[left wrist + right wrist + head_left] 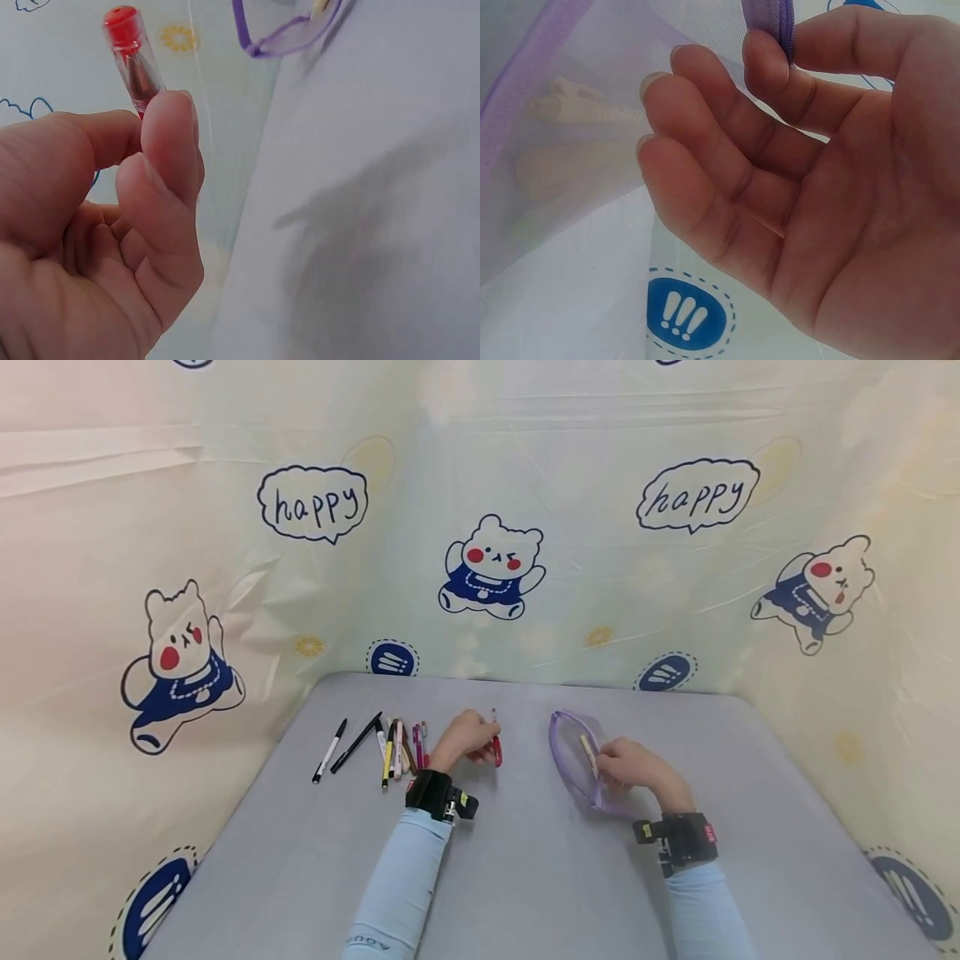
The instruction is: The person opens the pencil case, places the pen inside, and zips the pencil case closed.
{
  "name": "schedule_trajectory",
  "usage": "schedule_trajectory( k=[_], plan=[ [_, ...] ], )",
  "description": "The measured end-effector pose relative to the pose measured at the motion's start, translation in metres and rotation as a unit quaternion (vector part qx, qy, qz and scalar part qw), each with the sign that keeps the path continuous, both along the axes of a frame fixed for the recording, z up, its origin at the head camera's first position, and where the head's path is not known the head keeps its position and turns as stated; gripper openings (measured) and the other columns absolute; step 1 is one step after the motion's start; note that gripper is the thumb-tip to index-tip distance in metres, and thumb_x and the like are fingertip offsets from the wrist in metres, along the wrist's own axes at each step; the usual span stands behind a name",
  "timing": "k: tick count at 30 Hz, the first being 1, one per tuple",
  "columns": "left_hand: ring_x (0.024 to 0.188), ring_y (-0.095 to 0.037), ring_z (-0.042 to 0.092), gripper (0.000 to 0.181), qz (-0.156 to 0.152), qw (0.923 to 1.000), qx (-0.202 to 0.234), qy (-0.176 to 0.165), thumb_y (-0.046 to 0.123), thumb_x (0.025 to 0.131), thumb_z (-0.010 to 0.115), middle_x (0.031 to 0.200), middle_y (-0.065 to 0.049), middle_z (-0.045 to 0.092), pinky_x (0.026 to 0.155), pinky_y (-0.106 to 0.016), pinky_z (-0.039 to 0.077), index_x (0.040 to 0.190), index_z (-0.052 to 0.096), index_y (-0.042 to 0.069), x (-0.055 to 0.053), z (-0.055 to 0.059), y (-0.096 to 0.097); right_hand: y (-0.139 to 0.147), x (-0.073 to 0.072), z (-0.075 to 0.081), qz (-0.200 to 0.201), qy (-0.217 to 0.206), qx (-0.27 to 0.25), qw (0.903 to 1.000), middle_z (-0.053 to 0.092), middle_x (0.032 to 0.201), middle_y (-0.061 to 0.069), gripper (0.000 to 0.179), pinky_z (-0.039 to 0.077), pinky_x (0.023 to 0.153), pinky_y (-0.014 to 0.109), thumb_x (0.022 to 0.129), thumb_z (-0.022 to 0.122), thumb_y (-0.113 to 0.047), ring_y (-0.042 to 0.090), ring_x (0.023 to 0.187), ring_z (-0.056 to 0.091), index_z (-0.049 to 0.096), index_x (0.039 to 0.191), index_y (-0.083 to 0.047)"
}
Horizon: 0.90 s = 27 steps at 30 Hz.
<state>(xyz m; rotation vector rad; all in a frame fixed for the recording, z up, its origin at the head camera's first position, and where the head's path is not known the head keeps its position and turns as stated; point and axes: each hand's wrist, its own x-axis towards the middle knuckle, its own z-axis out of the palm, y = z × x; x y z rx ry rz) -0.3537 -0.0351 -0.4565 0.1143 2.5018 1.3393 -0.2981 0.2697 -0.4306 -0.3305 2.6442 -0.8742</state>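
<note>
My left hand [468,737] pinches a red pen [129,45] between thumb and index finger, to the left of the pouch. The pen has a clear cap with a red end and stands nearly upright in the head view. My right hand [628,767] pinches the zippered edge [778,22] of a purple mesh pouch [556,745] between thumb and index finger; the other fingers curve loosely beside the mesh. The pouch's mouth gapes toward the left hand. A beige marker [588,755] shows at the opening, and blurred pale shapes show through the mesh in the right wrist view.
Several pens and markers [398,752] lie in a loose group left of my left hand. Farther left are a black pen [356,744] and a white-and-black marker [329,752]. A printed curtain [585,577] hangs behind the grey table [525,877].
</note>
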Motion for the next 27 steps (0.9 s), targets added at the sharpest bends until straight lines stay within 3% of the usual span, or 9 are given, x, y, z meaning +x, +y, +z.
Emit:
schedule_trajectory(
  k=[5,12,19,27],
  plan=[
    [0.064,-0.028,0.072,0.029,-0.005,0.9992,0.036,-0.016,0.025,0.097,0.055,0.066,-0.009,0.07,0.06,-0.037,0.058,0.083,0.067,0.003,0.001,-0.008,0.018,0.001,0.0,0.0,0.005,0.006,0.001,1.0,0.065,0.074,0.017,0.024,0.053,0.061,0.038,0.093,0.048,-0.015,0.026,0.065,0.061,0.064,0.085,0.002],
    [0.056,-0.018,0.069,0.027,-0.007,0.9963,0.076,-0.04,0.024,0.096,0.055,0.068,-0.009,0.071,0.054,-0.031,0.056,0.086,0.067,0.002,0.003,-0.014,0.049,0.001,-0.001,-0.002,0.001,-0.006,0.001,1.0,0.064,0.075,0.017,0.024,0.052,0.061,0.038,0.094,0.049,-0.016,0.027,0.066,0.06,0.064,0.087,0.001],
    [0.054,-0.018,0.069,0.029,-0.013,0.9965,0.076,-0.034,0.024,0.097,0.054,0.067,-0.009,0.071,0.052,-0.03,0.055,0.082,0.068,0.003,0.012,-0.023,0.073,-0.003,0.0,-0.005,-0.009,-0.001,0.003,1.0,0.064,0.075,0.015,0.022,0.052,0.063,0.038,0.093,0.051,-0.017,0.024,0.066,0.06,0.065,0.087,-0.001],
    [0.053,-0.015,0.068,0.031,-0.033,0.9955,0.086,-0.022,0.023,0.097,0.053,0.067,-0.01,0.071,0.05,-0.027,0.053,0.078,0.067,0.003,0.013,-0.021,0.106,0.001,-0.003,-0.005,-0.012,0.007,0.011,0.9998,0.063,0.072,0.015,0.022,0.05,0.059,0.035,0.093,0.05,-0.016,0.023,0.062,0.058,0.064,0.084,-0.002]
  ],
)
